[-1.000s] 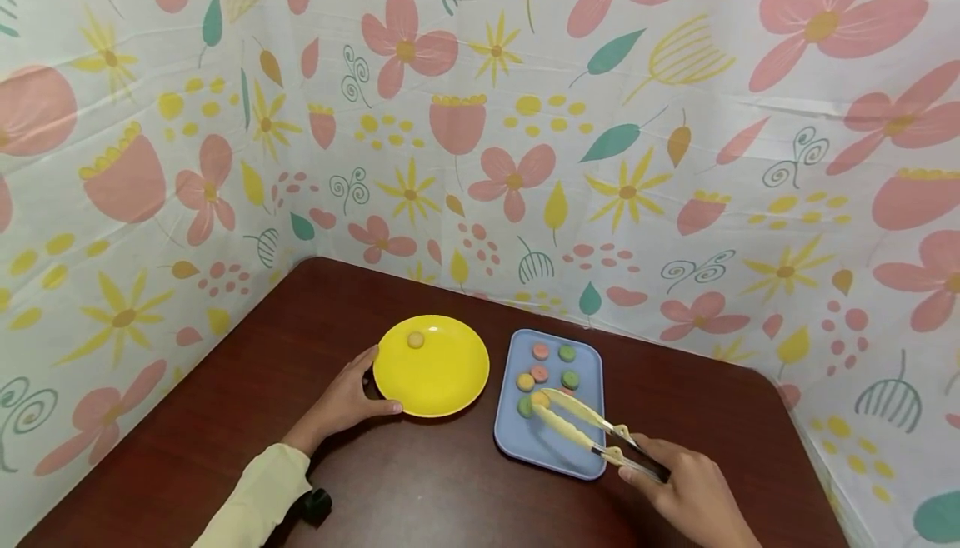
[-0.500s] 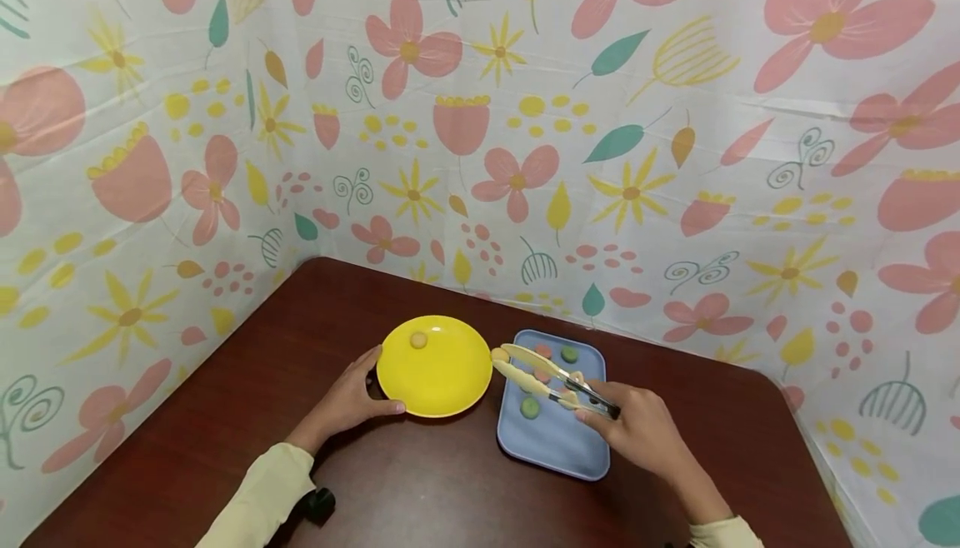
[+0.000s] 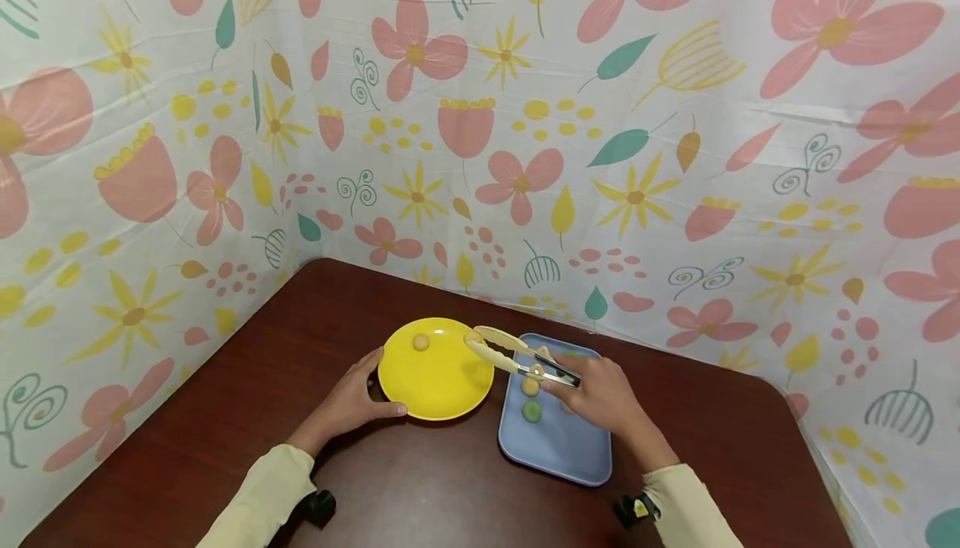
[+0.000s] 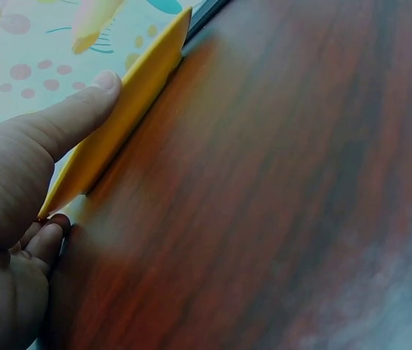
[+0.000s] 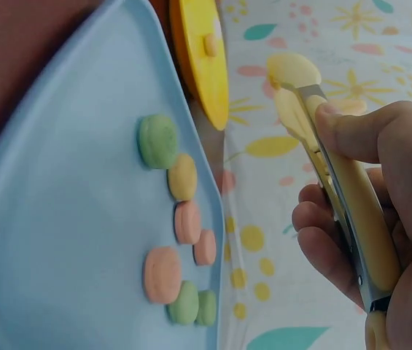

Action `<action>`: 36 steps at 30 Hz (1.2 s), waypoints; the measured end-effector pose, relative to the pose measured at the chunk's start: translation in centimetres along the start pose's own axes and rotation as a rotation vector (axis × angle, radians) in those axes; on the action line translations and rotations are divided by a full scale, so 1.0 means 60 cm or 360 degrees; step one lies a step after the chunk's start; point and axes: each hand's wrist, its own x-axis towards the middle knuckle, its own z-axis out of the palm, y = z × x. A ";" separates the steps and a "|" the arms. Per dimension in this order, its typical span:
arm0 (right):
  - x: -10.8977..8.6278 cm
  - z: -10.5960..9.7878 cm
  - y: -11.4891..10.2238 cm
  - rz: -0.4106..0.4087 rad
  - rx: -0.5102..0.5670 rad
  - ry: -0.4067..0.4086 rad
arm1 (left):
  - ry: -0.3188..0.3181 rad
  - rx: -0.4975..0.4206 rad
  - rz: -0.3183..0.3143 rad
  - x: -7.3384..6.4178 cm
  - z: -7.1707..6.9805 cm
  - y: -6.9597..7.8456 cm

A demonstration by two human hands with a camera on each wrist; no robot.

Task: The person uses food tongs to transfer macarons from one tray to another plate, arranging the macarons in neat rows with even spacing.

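My left hand [image 3: 347, 402] holds the near-left rim of a round yellow plate [image 3: 431, 386]; in the left wrist view its thumb lies on the rim, with curled fingers beneath. One yellow macaron [image 3: 421, 342] lies on the plate's far left part. My right hand [image 3: 600, 390] grips cream-tipped tongs [image 5: 362, 226] by the handles. Between the tong tips, above the plate's right side, is a yellow macaron [image 3: 472, 337]. On the blue tray [image 3: 555, 455], partly covered by the right hand, are a green macaron [image 5: 157, 141], a yellow macaron [image 5: 182, 177] and several pink and green ones.
Plate and tray stand side by side on a dark brown wooden table [image 3: 420, 481]. A white cloth [image 3: 517, 132] printed with flowers hangs behind and to the left. Black straps [image 3: 318, 506] circle both wrists.
My right hand has carried the tongs and the yellow macaron up off the tray and leftward over the plate. The left hand keeps its place on the rim.
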 end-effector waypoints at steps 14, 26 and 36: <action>0.078 0.043 -0.017 -0.0064 -0.0010 -0.0129 | -0.0011 0.0004 0.0012 0.002 -0.003 0.004; 0.090 0.084 -0.023 -0.0085 -0.0118 -0.0159 | -0.0005 0.0016 -0.0024 0.001 -0.001 0.004; 0.086 0.080 -0.019 -0.0007 -0.0074 -0.0174 | -0.0014 0.0002 -0.0048 0.000 -0.001 0.005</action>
